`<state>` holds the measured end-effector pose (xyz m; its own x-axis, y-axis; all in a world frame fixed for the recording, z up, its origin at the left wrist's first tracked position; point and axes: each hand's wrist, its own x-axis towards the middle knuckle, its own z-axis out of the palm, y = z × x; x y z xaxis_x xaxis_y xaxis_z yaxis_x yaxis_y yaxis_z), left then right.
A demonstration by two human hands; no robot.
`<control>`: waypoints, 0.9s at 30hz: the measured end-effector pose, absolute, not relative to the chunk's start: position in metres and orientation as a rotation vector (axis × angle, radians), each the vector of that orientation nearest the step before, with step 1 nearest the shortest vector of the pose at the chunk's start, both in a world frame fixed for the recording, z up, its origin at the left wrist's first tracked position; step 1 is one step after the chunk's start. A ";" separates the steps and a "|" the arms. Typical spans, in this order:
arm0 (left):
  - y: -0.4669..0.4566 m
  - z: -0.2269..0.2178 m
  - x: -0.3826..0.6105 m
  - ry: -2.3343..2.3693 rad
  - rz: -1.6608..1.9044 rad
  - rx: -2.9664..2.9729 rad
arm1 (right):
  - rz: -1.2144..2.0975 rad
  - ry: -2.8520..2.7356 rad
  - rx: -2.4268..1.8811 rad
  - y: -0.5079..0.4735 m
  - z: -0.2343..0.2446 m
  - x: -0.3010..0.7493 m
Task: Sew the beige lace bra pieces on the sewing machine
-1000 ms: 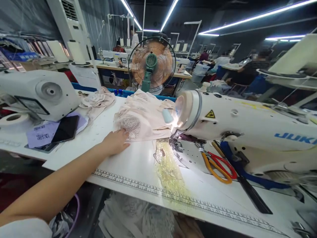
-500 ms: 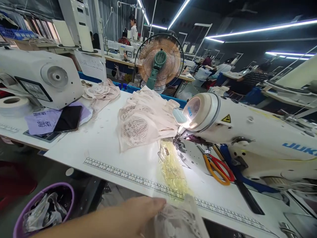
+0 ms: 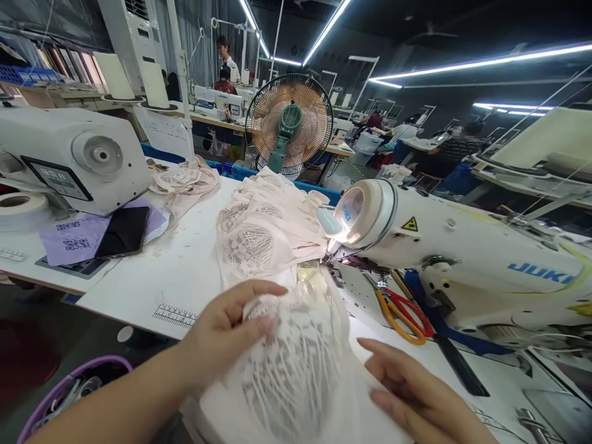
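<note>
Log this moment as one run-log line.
left hand: pinching lace piece | right hand: flat on lace piece | sewing machine: beside | scissors: on table

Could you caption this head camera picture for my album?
Both hands, left hand and right hand, hold a lace fabric piece before a sewing machine.

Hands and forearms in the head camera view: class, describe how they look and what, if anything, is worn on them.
Both are bare. The left hand shows no glove, ring or watch, and its forearm carries no sleeve as far as the frame edge. The right hand is likewise ungloved and ringless. The fingers have short, plain nails.
</note>
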<state>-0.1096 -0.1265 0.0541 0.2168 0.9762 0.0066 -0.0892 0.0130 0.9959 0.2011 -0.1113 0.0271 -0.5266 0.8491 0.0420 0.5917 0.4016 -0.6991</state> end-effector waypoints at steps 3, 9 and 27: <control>-0.097 0.058 -0.136 1.181 1.193 1.528 | 0.738 -2.345 -1.157 -0.075 0.015 0.190; -0.033 0.038 -0.199 1.619 0.751 2.007 | 0.106 -2.518 -1.323 -0.023 -0.007 0.139; 0.013 -0.015 -0.046 1.014 0.381 3.017 | -0.370 -2.590 -1.468 -0.039 -0.005 0.130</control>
